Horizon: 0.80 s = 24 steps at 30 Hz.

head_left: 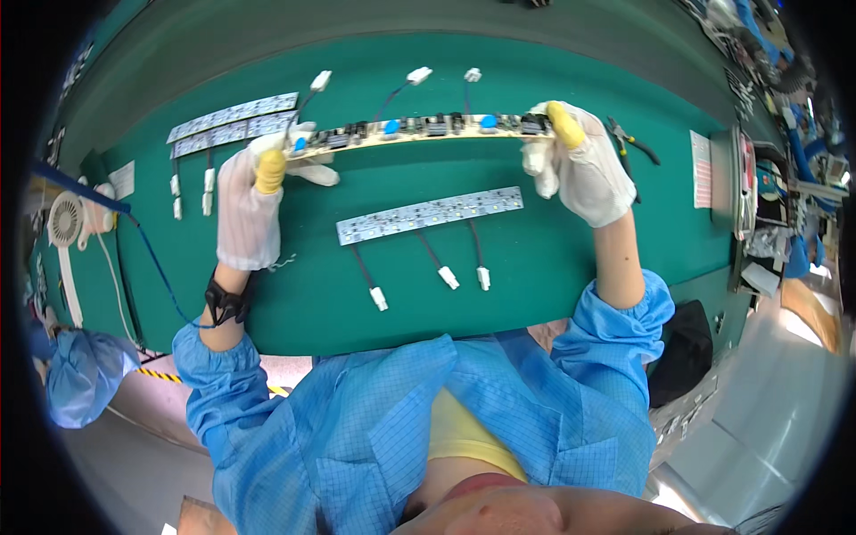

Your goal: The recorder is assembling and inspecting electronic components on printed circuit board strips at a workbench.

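Observation:
Between my two hands I hold up a long, narrow circuit board (419,130) over the green mat, its edge lined with black parts and blue disc components. My left hand (259,192), in a white glove with a yellow thumb tip, grips its left end. The right end is pinched by my right hand (580,165), gloved the same way. Below the board lies a pale LED strip (430,216), with three short leads running toward me to white connectors (448,277). Beyond my left hand, two more LED strips (234,112) lie side by side, white connectors (209,181) below them.
Right of my right hand lie pliers (635,145) with dark and yellow handles. A printed sheet (702,169) rests at the mat's right side. A small white fan (66,220) stands at the left edge. From my left wrist strap (225,303) a blue cord (152,251) runs leftward.

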Motion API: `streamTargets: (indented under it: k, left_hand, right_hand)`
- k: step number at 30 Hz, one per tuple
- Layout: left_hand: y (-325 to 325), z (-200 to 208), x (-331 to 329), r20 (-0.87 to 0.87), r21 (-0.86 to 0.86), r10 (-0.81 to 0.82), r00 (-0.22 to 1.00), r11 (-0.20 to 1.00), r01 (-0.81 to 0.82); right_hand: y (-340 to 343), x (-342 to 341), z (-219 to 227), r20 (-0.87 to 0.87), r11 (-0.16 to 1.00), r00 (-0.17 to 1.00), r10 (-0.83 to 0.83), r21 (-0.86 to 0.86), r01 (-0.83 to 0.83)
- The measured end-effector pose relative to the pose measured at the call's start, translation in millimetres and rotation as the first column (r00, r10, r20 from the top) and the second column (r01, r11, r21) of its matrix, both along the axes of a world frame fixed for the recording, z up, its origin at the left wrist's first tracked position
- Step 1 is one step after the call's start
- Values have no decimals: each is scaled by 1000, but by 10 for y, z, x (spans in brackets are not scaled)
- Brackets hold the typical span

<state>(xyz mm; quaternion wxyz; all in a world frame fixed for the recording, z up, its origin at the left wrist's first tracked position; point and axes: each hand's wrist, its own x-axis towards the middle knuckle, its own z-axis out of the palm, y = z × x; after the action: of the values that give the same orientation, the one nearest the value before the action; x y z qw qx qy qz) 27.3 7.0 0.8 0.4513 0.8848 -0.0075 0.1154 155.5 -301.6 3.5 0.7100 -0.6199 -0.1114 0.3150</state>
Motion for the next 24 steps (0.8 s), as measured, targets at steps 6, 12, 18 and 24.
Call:
streamTargets:
  k: [6,12,18,24]
  left_hand:
    - [-171,13,7,122,-812,-111,986,561,164]
    - [190,132,20,20,-431,241,970,878,-209]
    - [1451,114,181,-21,-262,220,975,940,-218]
    - [1675,117,250,102,405,339,935,845,-351]
  right_hand:
    - [72,-4,35,171,994,983,67,79,-82]
    - [89,-71,179,73,979,979,191,-81,-185]
    - [103,-80,170,-12,975,975,223,13,-223]
    - [271,314,53,427,985,894,139,-156,-79]
